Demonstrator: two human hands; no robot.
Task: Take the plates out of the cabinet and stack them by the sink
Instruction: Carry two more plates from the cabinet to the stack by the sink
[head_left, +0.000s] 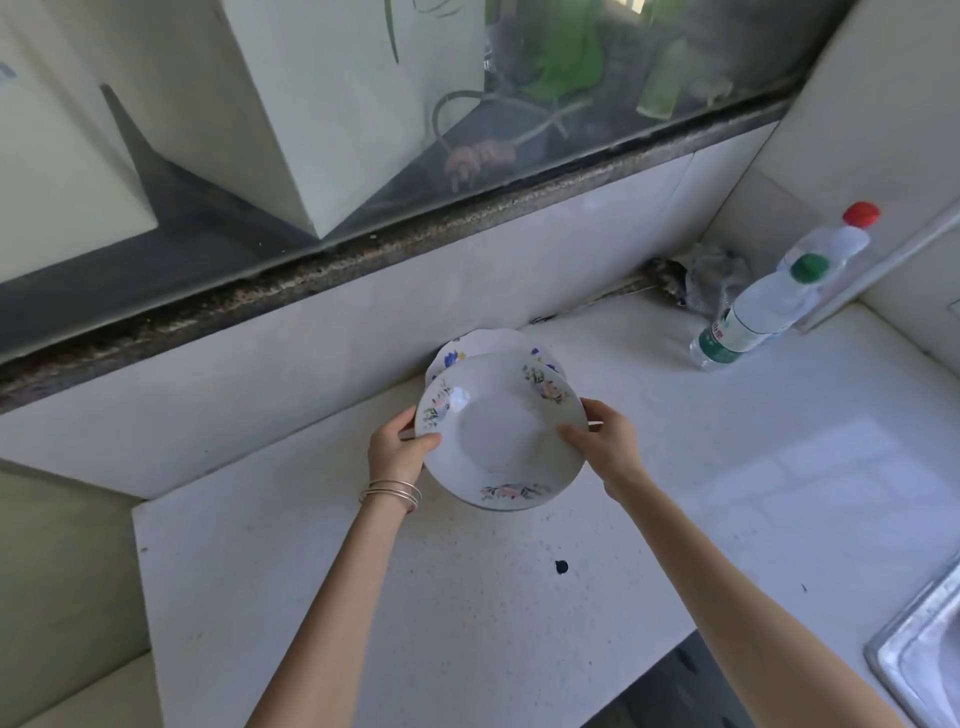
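A white plate with pink flower prints (498, 431) is held over the white counter (727, 467), near the back wall. My left hand (397, 449) grips its left rim and my right hand (605, 441) grips its right rim. Behind and partly under it sits another white plate with blue flowers (483, 343); only its far rim shows. Whether the held plate touches the one below I cannot tell. The steel sink (919, 649) shows at the lower right corner.
Two plastic bottles, one with a green cap (753, 317) and one with a red cap (841, 239), stand at the back right corner beside a crumpled bag (717, 280). A window sill (363, 254) runs along the back. A dark spot (561, 566) marks the counter.
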